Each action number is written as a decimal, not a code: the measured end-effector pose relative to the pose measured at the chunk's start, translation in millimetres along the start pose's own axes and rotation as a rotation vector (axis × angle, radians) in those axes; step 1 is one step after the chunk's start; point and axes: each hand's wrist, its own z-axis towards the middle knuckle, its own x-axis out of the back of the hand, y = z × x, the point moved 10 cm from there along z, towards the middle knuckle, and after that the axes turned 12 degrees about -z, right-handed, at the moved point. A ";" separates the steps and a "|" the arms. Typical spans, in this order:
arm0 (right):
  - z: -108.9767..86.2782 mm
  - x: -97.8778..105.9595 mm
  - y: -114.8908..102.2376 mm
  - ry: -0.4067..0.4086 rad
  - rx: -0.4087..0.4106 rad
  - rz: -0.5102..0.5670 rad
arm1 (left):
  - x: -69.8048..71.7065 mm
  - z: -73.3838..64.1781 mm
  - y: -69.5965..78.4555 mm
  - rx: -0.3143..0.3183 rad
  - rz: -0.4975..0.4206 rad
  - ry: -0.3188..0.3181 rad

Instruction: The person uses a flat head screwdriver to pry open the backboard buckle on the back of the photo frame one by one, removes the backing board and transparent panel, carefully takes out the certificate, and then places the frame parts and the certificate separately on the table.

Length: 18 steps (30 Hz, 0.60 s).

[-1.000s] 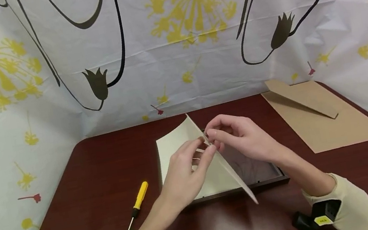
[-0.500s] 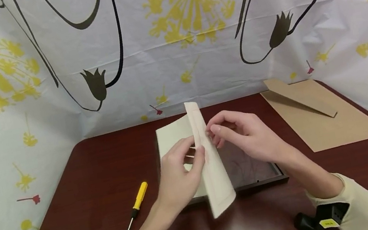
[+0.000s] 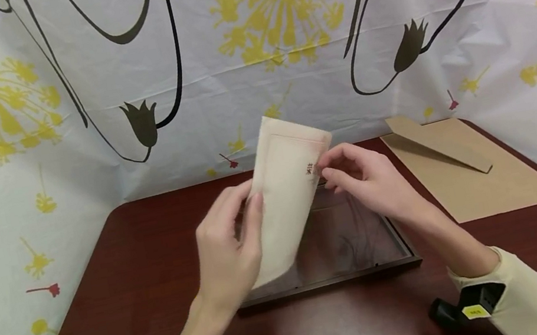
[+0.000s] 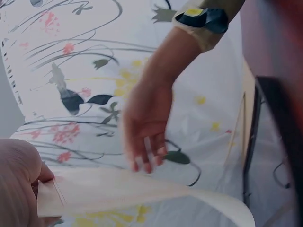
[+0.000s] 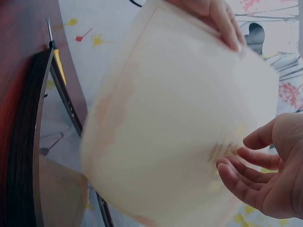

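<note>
A cream sheet of paper (image 3: 285,200), with a thin red border line and small dark characters near one edge, is raised and slanted above the table. My left hand (image 3: 225,247) pinches it along its left edge, thumb in front; the left wrist view shows the same grip. By the opposite edge, next to the characters, is my right hand (image 3: 375,175) with loosely bent fingers. In the right wrist view its fingertips (image 5: 227,165) hold nothing. Beneath the sheet lies a dark picture frame (image 3: 332,283) with a clear pane, partly covered from sight.
A brown backing board (image 3: 514,184) with a raised stand flap (image 3: 439,143) lies at the table's right. The right wrist view includes a yellow-handled screwdriver (image 5: 58,66), which my left arm hides in the head view. A patterned curtain (image 3: 215,111) surrounds the table.
My left hand has lifted the sheet off the picture frame and moved left, turning its printed face into view. More of the pane shows. My right hand has shifted slightly right and up.
</note>
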 end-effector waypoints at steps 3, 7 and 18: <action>3.6 -0.9 11.0 -0.004 -0.040 -0.038 | 12.4 5.9 5.8 -0.042 0.020 0.028; 6.9 -4.9 24.6 -0.036 -0.088 -0.040 | 26.0 11.7 10.3 -0.067 0.013 0.061; 12.4 -22.1 74.2 -0.233 -0.240 -0.063 | 51.6 20.0 10.0 -0.052 -0.020 0.111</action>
